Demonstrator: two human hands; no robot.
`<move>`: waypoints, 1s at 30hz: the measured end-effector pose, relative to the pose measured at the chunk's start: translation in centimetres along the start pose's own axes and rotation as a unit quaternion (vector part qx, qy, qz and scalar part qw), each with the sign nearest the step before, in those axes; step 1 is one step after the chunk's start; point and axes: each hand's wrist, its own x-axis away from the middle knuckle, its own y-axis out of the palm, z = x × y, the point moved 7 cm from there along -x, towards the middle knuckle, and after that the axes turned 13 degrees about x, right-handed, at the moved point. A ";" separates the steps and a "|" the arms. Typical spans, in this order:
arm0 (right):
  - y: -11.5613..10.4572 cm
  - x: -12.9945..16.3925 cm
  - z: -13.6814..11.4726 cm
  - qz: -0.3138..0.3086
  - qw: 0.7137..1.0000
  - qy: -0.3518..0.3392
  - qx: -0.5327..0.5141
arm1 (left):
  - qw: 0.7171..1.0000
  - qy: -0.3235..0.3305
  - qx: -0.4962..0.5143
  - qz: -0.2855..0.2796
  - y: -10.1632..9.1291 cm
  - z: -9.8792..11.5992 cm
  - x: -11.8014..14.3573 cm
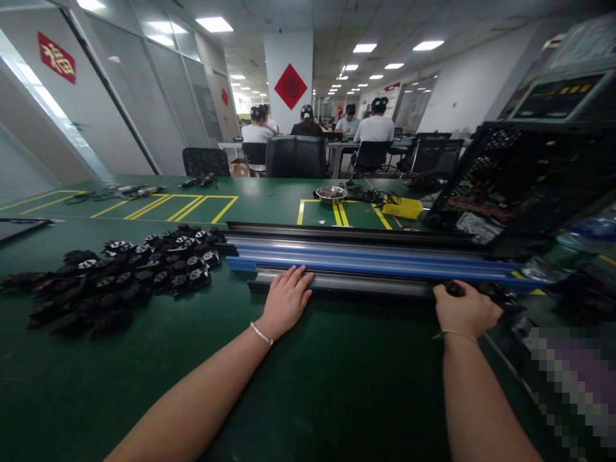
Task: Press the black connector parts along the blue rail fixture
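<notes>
A long black channel-shaped rail (pixel 370 287) lies crosswise on the green table in front of me. Flat across its left part rests my left hand (pixel 287 298), fingers stretched out. My right hand (pixel 466 311) is at the rail's right end, fingers curled round a small black part (pixel 454 289) whose exact kind I cannot make out. Just behind are a blue rail (pixel 375 264) and another black rail (pixel 346 233), parallel to the near one. To the left spreads a heap of small black parts (pixel 144 273), some with shiny metal faces.
A metal bowl (pixel 331 194), tangled black cables (pixel 373 194) and a yellow bin (pixel 403 207) sit behind the rails. An open dark equipment case (pixel 510 173) stands at right, near a plastic bottle (pixel 584 240). Several people sit at tables farther back.
</notes>
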 end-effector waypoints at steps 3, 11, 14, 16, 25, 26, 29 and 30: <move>-0.4 0.3 0.0 0.016 0.999 0.040 0.012 | 1.000 -0.001 -0.002 -0.003 0.1 0.0 0.0; -0.6 0.6 -1.1 0.017 1.000 0.016 0.018 | 1.000 0.005 -0.005 0.004 0.0 -0.1 0.1; -0.6 0.7 -1.4 0.023 1.000 -0.002 0.004 | 1.000 0.007 -0.003 0.005 0.0 -0.1 0.1; -0.6 0.8 -1.7 0.025 1.000 -0.014 -0.005 | 1.000 0.007 -0.002 0.006 0.0 -0.1 0.1; -0.3 0.9 -1.8 0.025 0.999 -0.024 -0.028 | 1.000 0.003 0.000 0.006 -0.1 -0.1 0.0; -0.2 1.0 -1.8 0.026 0.999 -0.024 -0.027 | 1.000 0.003 0.001 0.007 -0.1 -0.1 0.0; -0.2 1.1 -2.2 0.019 0.999 -0.033 -0.021 | 1.000 0.006 0.001 0.008 0.0 -0.1 0.1; -0.2 1.2 -2.4 0.016 0.999 -0.039 -0.019 | 1.000 0.007 0.000 0.008 0.0 -0.1 0.1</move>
